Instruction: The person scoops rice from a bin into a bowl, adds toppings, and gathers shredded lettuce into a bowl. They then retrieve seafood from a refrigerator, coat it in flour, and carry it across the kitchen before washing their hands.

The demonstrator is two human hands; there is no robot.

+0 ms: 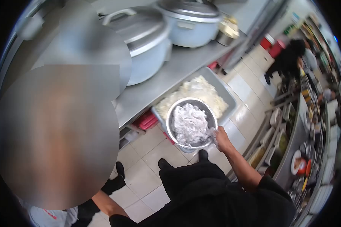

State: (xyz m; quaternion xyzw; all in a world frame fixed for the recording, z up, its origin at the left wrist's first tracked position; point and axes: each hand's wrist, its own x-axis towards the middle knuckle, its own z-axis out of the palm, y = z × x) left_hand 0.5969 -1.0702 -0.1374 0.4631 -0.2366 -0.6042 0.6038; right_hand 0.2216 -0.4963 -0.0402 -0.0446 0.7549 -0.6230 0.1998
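Observation:
My right hand (222,140) is closed at the right side of a round metal bowl (215,120), with a bit of clear, crumpled film by the fingers. In the bowl lies a heap of white, glossy, crumpled strips (190,123); what they are made of is unclear. Behind and partly under the bowl in this view is a grey plastic tub (230,97) filled with pale, whitish pieces (202,89). My left forearm (107,204) reaches out at the lower left, and its hand is hidden behind a blurred patch.
Two large lidded pots (149,62) stand on a steel counter (140,109), near a small metal container (227,34). A person in a light shirt (51,217) is close on my left. Food trays (278,143) line the right; another person (290,56) works farther back.

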